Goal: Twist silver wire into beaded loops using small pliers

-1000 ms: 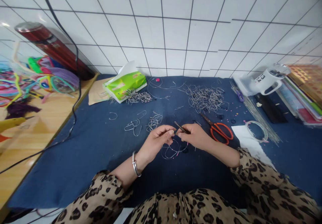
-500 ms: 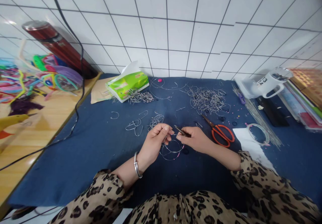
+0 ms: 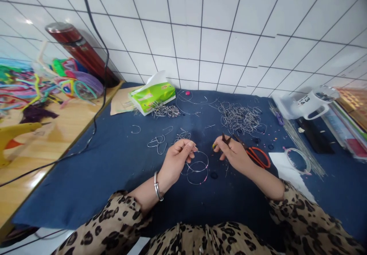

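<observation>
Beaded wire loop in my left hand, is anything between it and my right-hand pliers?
Nothing visible between the beaded wire loop in your left hand and the pliers in your right hand, just a gap over blue cloth.

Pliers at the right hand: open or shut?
Open: the pliers show two dark tips spread apart in a V at the right hand.

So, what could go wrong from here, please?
The beaded wire loops might slip, as the left hand only pinches them. The right hand could knock the orange-handled scissors lying close beside it. The pliers in that hand have pointed tips, which might prick.
</observation>
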Demonstrator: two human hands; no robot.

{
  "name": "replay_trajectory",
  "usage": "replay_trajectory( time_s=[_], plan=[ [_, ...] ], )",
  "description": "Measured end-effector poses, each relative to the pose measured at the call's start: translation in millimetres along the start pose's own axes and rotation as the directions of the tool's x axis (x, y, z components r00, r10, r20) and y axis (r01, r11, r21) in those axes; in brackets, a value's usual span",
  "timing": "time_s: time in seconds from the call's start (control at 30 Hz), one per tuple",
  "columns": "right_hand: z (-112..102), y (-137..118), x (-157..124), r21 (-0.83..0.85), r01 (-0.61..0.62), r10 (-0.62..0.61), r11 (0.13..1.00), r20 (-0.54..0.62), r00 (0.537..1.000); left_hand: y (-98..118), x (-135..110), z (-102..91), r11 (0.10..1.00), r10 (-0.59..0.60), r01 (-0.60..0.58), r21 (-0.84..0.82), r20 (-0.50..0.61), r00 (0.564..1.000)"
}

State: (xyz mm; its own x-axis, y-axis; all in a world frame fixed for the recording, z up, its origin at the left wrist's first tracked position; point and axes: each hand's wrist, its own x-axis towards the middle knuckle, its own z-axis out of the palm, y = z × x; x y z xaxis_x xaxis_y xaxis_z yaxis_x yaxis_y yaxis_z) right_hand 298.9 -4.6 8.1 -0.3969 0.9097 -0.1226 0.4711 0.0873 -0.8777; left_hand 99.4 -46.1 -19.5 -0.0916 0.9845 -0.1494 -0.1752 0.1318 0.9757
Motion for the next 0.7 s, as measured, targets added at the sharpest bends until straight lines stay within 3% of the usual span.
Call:
replay_trajectory(
  time_s=[0.07, 0.2, 0.4, 0.5, 0.6, 0.7],
  plan=[
    [-2.1, -3.5, -1.1, -0.166, 0.087, -0.097, 0.982, -0.055, 0.994, 1.9, 0.9, -1.5, 1.000, 0.004, -0.004, 0.027, -0.010, 1.000],
    [-5.4, -5.3, 0.7, -0.369, 0.148, -0.156, 0.918, 0.009, 0.988, 4.1, 2.3, -3.5, 0.999, 0.003, -0.003, 0.038, -0.005, 1.000],
    [3.3, 13.1, 10.7, -0.288, 0.279, -0.227, 0.916, 0.200, 0.953, 1.8, 4.8, -4.4, 1.000, -0.001, 0.001, 0.012, 0.000, 1.000],
    [10.6, 17.4, 8.8, -0.278, 0.398, -0.316, 0.874, 0.296, 0.901, 0.4, 7.2, -6.1, 1.000, 0.014, -0.014, 0.007, -0.012, 1.000],
    [16.1, 15.9, 4.1, -0.392, 0.434, -0.369, 0.811, 0.232, 0.900, 0.0, 8.9, -8.6, 0.999, 0.024, -0.024, 0.022, -0.015, 1.000],
    [15.7, 14.3, 2.2, -0.582, 0.373, -0.391, 0.722, 0.101, 0.915, 1.0, 8.6, -10.5, 0.999, 0.024, -0.023, 0.032, -0.016, 1.000]
  ],
)
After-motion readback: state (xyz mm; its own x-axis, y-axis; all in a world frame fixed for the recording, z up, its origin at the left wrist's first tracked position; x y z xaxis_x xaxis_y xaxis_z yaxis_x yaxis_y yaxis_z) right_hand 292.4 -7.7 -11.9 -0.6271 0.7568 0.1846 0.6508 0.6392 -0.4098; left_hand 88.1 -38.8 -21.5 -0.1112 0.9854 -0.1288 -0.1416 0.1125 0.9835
